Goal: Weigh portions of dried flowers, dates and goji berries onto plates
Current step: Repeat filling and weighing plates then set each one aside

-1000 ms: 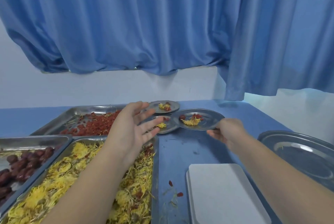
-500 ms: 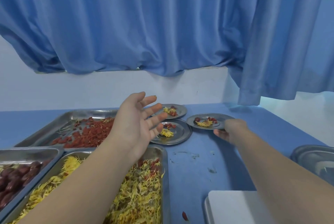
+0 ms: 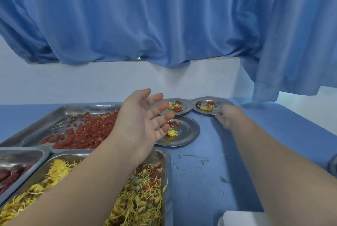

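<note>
On the worktop I see the dried-flower tray and goji tray left of 3 portioned plates, my left hand hovering palm-up over the nearest plate, fingers spread and empty, my right hand pinching the far-right plate by its rim.

Three plates right of trays

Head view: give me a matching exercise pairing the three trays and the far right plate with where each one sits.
Things:
1 goji berry tray
2 flower tray
3 date tray
4 far right plate

Places:
A right hand at its rim
B cut off at the left edge
C nearest the camera, under the left arm
D behind the flower tray

Pairs: 1-D, 2-C, 3-B, 4-A
</note>
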The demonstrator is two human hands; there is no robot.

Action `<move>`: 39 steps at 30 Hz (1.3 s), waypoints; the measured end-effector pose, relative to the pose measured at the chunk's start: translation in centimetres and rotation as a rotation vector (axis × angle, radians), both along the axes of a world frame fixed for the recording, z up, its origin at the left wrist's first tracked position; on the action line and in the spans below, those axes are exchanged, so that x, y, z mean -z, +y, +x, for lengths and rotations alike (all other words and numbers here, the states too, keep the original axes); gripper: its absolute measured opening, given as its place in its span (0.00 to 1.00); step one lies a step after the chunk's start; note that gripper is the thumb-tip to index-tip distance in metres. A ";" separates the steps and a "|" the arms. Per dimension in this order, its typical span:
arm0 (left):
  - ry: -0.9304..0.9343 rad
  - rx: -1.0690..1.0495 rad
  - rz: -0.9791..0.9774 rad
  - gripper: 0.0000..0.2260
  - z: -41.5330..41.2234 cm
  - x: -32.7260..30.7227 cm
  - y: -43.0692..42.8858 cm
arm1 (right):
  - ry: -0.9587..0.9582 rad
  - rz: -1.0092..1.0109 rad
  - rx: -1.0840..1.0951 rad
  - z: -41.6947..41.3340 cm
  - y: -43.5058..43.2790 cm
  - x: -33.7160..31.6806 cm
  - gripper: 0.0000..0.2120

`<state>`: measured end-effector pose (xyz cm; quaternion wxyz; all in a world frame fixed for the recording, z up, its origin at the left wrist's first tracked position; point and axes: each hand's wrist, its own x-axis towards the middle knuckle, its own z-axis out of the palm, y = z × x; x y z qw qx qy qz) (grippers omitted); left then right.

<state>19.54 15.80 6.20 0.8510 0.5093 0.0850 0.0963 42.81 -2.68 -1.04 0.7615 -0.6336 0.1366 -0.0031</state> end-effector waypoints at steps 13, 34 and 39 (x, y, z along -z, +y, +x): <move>-0.023 0.063 -0.069 0.13 -5.1 -2.8 -4.1 | -0.022 -0.078 -0.286 -10.0 -2.3 -7.0 0.04; -0.013 0.139 -0.035 0.08 -16.4 1.6 -10.1 | -0.555 -0.963 -0.050 -34.8 -20.2 -4.6 0.06; 0.006 0.086 -0.115 0.07 -17.5 3.1 -9.2 | -0.539 -1.174 -0.085 -35.6 -21.9 -2.1 0.05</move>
